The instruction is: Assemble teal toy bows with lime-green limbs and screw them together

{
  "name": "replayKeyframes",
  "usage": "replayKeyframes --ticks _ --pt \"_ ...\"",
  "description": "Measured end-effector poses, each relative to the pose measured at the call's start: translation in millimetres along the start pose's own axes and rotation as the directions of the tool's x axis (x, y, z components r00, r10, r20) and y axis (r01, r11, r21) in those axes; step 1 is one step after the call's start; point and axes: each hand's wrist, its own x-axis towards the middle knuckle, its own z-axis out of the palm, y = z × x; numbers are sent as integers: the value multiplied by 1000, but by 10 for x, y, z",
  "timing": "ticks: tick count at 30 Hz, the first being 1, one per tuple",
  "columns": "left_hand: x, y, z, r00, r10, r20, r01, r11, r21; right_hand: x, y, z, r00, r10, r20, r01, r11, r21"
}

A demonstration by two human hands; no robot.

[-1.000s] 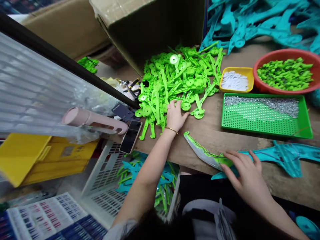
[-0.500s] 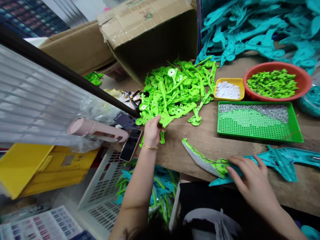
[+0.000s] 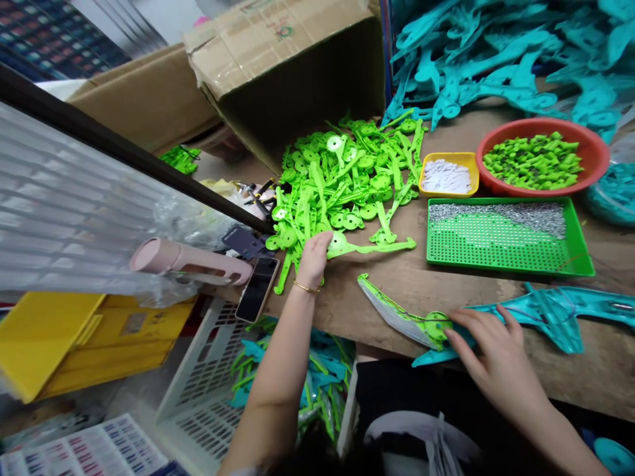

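My left hand is closed on the round end of a bright green plastic arm piece, at the near edge of a heap of similar green pieces. The piece's narrow end points right, over the table. My right hand lies over a long teal plastic part, with thumb and fingers on either side of it. Against the thumb is the round end of a green piece with a grey blade-shaped insert, joined to or resting on the teal part. My palm hides the teal part's middle.
Behind the heap a cardboard box lies on its side. To the right are a yellow tray of white pieces, a red bowl, a green perforated tray and teal parts. A phone and pink bottle sit left.
My left hand has turned and shifted slightly right, drawing the green arm piece out from the heap's edge. My right hand stays on the teal part.
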Motion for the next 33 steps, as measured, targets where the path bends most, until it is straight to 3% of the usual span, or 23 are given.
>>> replayKeyframes --ticks 3,5,8,9,11,14,18,20,22,23,25,26,28,31,33 --pt "9 67 150 996 84 -6 -82 980 181 -25 31 7 1000 20 8 -20 1000 2" --pt "-9 143 315 972 233 30 -227 899 376 -30 42 17 999 26 20 -26 1000 3" --pt "5 291 668 840 457 293 -526 552 647 -8 32 32 999 21 27 -22 1000 11" --pt "37 343 803 791 479 380 -591 443 674 6 23 34 999 18 29 -18 1000 15" --pt "153 443 1073 739 493 459 -646 324 691 36 2 29 999 5 34 -5 1000 25" --pt "412 550 1406 738 512 439 -627 281 726 67 -19 10 999 -2 34 1 1000 31" --pt "732 625 1602 744 529 409 -638 380 670 60 -6 -5 999 6 34 -7 1000 17" --pt "822 672 1549 746 530 404 -641 406 651 44 12 -3 999 7 34 -7 1000 8" --pt "853 738 1362 754 557 349 -631 465 621 35 36 -8 1000 8 30 -8 1000 1" --pt "846 778 1217 760 579 296 -622 513 591 36 50 -18 1000 10 26 -10 1000 -3" --pt "782 871 845 779 625 50 -597 714 366 51 81 -60 1000 10 21 -10 1000 -9" --pt "727 924 638 784 619 -44 -591 767 251 66 96 -92 1000 6 18 -6 1000 -11" --pt "568 1035 236 780 616 -113 -601 787 143 116 115 -172 1000 -7 -17 7 1000 -7" --pt "199 1142 -205 748 656 -99 -651 755 86 232 75 -281 984 6 -179 -3 1000 19" --pt "-111 1113 -354 816 578 19 -578 814 57 298 -21 -308 971 -24 -238 33 999 31"
